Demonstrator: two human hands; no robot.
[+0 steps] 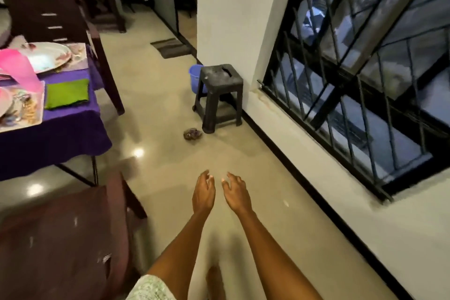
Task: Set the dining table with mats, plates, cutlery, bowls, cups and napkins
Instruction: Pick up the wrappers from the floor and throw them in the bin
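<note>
The dining table with its purple cloth fills the left edge of the view. On it lie a patterned mat carrying a white plate, a folded green napkin, a pink cup, and a nearer mat with part of another plate. My left hand and my right hand are stretched out side by side over the floor, well to the right of the table. Both hold nothing and their fingers are apart.
A dark chair stands at the table's far side and another at the near left. A black plastic stool and a blue bucket sit by the wall. A small crumpled object lies on the floor. A barred window is on the right.
</note>
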